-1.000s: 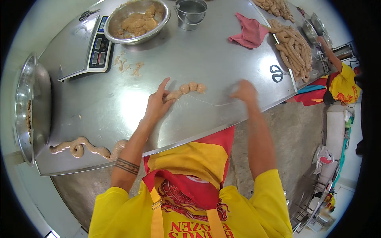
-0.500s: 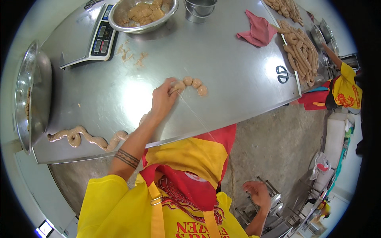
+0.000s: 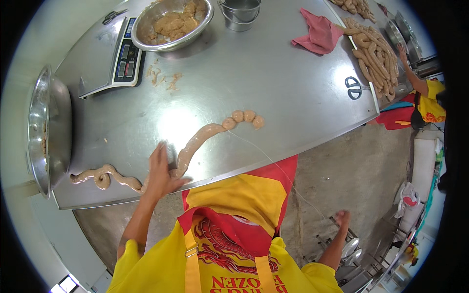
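Observation:
My left hand (image 3: 163,170), fingers spread, is at the table's (image 3: 283,83) front edge, beside a long filled sausage casing (image 3: 195,142) lying in curves, with a looped section (image 3: 102,179) to the left. At the casing's right end several tied round links (image 3: 238,116) form a short arc. A thin white string (image 3: 267,157) runs from the tie down to my right hand (image 3: 343,219), which is out over the floor beyond the front edge, closed round it and slightly blurred.
A steel basin (image 3: 56,129) stands left; a scale (image 3: 122,63), meat-filled bowl (image 3: 173,27) and bucket (image 3: 238,14) behind. Pink cloth (image 3: 316,34), scissors (image 3: 352,88) and sausage piles (image 3: 376,61) lie right. A co-worker (image 3: 427,97) works at the far right; stools (image 3: 349,248) stand below.
My left hand has left the tie and moved down-left along the casing. My right hand has swung from over the table out and down past its edge, stretching the string.

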Demonstrator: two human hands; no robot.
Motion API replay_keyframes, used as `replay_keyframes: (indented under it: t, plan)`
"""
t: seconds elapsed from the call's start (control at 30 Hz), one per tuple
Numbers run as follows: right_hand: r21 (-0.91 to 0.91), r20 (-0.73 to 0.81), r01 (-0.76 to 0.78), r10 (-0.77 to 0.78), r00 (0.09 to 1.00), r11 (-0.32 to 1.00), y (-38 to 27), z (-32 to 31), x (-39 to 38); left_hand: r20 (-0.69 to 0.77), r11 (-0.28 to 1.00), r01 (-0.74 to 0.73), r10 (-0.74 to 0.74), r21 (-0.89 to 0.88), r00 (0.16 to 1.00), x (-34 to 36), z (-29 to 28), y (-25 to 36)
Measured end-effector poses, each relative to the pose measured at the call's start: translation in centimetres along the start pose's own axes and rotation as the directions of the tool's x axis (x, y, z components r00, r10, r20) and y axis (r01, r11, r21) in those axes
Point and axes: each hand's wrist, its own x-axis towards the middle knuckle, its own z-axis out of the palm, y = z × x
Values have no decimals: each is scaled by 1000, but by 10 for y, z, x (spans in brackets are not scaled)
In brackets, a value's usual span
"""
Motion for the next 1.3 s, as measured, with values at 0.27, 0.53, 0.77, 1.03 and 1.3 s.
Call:
replay_keyframes:
  t: [0.27, 0.53, 0.77, 1.03, 1.3]
  plan:
    - [-35, -208, 991, -969, -135, -130, -457, 96, -204, 89, 811, 468, -469, -350, 879, -46, -86, -40]
    - [-268, -32, 963, -998, -47, -37, -584, 60, -188, -112, 967, 207, -224, -149, 968, 58, -199, 90]
    - [-403, -91, 890, -977, 195, 215, -623, -11, -107, 67, 951, 266, -279, 158, 958, 72, -32, 34]
    - [-206, -241, 944, -922, -304, -257, -794, -27, -204, -144, 946, 33, 14, 324, 990, 21, 22, -21]
    - [-356, -3, 934, -1000, -26, -23, -859, -17, -251, 222, 629, 755, -722, -183, 655, 10, -60, -35]
